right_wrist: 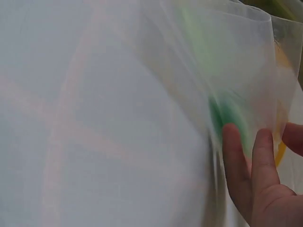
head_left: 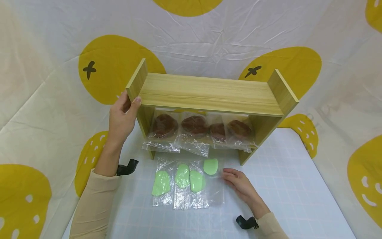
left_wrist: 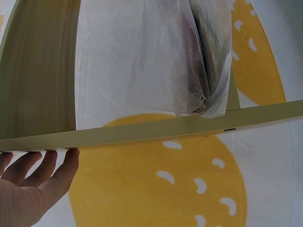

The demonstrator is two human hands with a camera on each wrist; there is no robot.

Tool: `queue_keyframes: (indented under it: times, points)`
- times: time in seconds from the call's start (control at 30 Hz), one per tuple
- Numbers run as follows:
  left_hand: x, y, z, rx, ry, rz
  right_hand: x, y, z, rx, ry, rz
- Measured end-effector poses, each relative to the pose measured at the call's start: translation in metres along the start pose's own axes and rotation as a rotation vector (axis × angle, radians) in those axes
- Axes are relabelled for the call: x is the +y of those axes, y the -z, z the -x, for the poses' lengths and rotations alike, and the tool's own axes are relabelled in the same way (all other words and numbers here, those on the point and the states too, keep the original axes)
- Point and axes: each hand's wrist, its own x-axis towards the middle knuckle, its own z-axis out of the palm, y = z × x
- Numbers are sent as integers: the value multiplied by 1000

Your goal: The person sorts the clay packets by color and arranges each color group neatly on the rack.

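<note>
A two-level wooden shelf (head_left: 209, 94) stands tilted in the head view. My left hand (head_left: 121, 118) grips its left side panel, thumb at the front edge; the left wrist view shows the fingers (left_wrist: 61, 175) against the panel's outer face. Clear bags holding brown round pieces (head_left: 164, 126) hang over the lower level. Below, clear bags with light green flat pieces (head_left: 161, 183) form a row. My right hand (head_left: 240, 186) pinches the edge of the rightmost clear plastic bag (head_left: 215, 191), which holds a green piece (head_left: 210, 166). The right wrist view shows this bag raised, its contents blurred.
A pale checked cloth (head_left: 298, 186) covers the table. White fabric with yellow shapes (head_left: 119, 66) hangs behind and at both sides. Black wrist mounts (head_left: 127, 167) sit on both forearms. The shelf's right panel (head_left: 283, 91) rises at the back right.
</note>
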Motion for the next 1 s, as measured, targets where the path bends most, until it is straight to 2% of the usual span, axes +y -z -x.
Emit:
queue_keyframes:
  times: [0.27, 0.37, 0.57, 0.8, 1.0]
  points:
    - [1, 0, 0, 1, 5, -1, 6, -3, 1, -122, -28, 77]
    - [1, 1, 0, 1, 11, -1, 7, -5, 2, -138, -48, 83]
    - [1, 1, 1, -5, 7, 3, 7, -6, 5, -171, -50, 22]
    - [2, 0, 2, -1, 19, -8, 1, -6, 10, -229, -14, -73]
    - [1, 0, 1, 2, 18, -7, -3, -5, 13, -264, -18, -51]
